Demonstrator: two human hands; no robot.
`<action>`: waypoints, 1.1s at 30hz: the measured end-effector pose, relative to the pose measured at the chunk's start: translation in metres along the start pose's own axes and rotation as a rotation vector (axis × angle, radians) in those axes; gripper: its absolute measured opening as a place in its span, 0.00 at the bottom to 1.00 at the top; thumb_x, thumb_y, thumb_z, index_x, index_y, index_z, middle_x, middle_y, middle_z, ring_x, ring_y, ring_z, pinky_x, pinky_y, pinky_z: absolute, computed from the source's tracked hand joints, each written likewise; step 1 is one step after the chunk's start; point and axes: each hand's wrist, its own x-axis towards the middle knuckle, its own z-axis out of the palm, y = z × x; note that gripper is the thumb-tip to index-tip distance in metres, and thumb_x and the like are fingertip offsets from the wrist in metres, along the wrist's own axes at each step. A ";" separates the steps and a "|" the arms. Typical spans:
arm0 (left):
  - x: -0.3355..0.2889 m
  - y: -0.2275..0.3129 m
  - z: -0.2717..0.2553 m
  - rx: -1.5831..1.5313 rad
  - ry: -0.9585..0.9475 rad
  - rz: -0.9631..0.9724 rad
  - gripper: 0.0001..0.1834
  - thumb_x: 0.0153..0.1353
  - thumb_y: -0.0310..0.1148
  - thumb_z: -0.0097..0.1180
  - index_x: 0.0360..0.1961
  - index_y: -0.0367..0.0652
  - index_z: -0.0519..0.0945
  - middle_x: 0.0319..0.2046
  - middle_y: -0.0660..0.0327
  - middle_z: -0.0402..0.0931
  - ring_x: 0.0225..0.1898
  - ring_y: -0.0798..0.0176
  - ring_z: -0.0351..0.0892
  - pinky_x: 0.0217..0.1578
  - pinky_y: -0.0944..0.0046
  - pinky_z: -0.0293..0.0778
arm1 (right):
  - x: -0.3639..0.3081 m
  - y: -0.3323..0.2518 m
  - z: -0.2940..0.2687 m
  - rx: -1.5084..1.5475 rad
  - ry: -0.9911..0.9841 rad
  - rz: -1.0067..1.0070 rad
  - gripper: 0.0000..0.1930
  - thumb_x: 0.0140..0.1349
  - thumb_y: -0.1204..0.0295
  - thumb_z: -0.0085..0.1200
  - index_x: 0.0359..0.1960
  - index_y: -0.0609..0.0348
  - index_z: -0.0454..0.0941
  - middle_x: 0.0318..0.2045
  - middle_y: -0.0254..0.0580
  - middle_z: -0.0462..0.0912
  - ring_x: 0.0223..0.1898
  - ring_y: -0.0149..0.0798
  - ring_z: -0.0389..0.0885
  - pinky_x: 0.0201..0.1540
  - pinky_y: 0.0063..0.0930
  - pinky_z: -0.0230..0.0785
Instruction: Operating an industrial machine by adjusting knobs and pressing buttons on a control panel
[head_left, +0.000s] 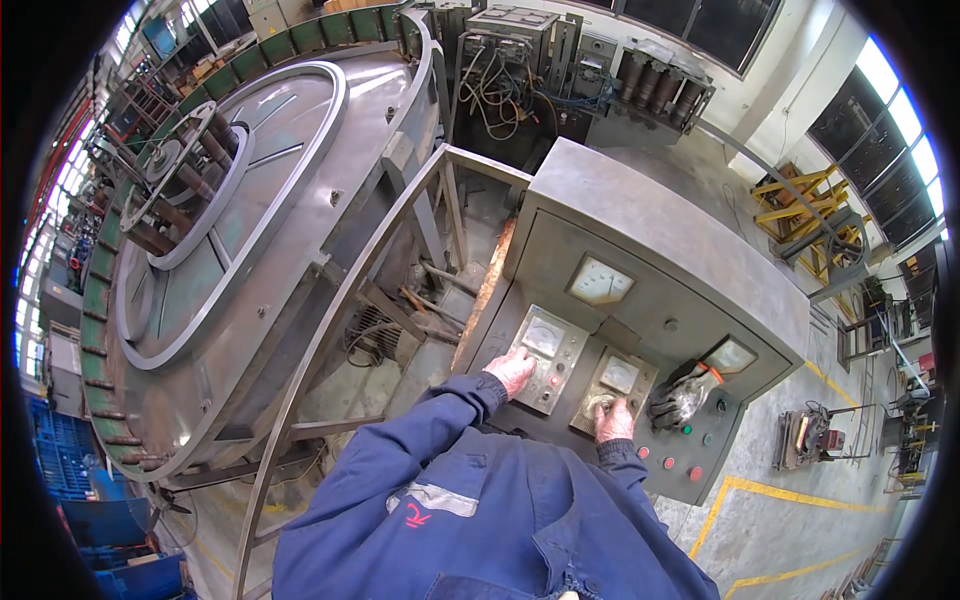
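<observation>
In front of me stands a grey metal control cabinet (640, 235) with a sloping panel. Its left control module (541, 345) has a meter, a red light and small knobs. My left hand (511, 372) is at that module's left side, fingers closed against its face; they cover what they grip. On the right control module (620, 376), with its own meter, my right hand (614, 421) pinches a round dial knob (597, 405). Just right of it, a grey work glove (684, 398) with an orange edge hangs over the panel.
Several red push buttons (669, 463) and a green button (687, 430) sit low on the panel. A metal railing (330, 325) runs left of me, beside a large round machine table (300, 200). Yellow floor lines (790, 498) and a yellow steel frame (805, 215) lie to the right.
</observation>
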 end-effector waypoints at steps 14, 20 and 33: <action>-0.003 0.004 -0.007 0.001 -0.001 -0.026 0.14 0.52 0.25 0.61 0.42 0.45 0.77 0.44 0.51 0.74 0.50 0.43 0.79 0.50 0.46 0.78 | -0.007 -0.007 -0.007 0.027 0.018 -0.066 0.17 0.62 0.64 0.61 0.51 0.56 0.77 0.38 0.61 0.87 0.43 0.62 0.86 0.49 0.54 0.77; 0.000 0.004 -0.005 0.027 -0.015 -0.035 0.13 0.53 0.26 0.60 0.41 0.45 0.77 0.44 0.50 0.74 0.49 0.42 0.79 0.49 0.46 0.79 | -0.005 0.000 0.000 0.035 0.027 -0.072 0.18 0.62 0.65 0.62 0.51 0.56 0.77 0.37 0.61 0.87 0.42 0.61 0.86 0.48 0.53 0.78; -0.001 0.008 -0.011 0.020 -0.030 -0.030 0.13 0.53 0.25 0.58 0.41 0.45 0.76 0.43 0.50 0.73 0.48 0.41 0.79 0.47 0.45 0.78 | -0.006 -0.006 -0.005 0.039 0.005 -0.014 0.18 0.61 0.66 0.64 0.51 0.57 0.77 0.39 0.62 0.87 0.44 0.62 0.86 0.49 0.52 0.78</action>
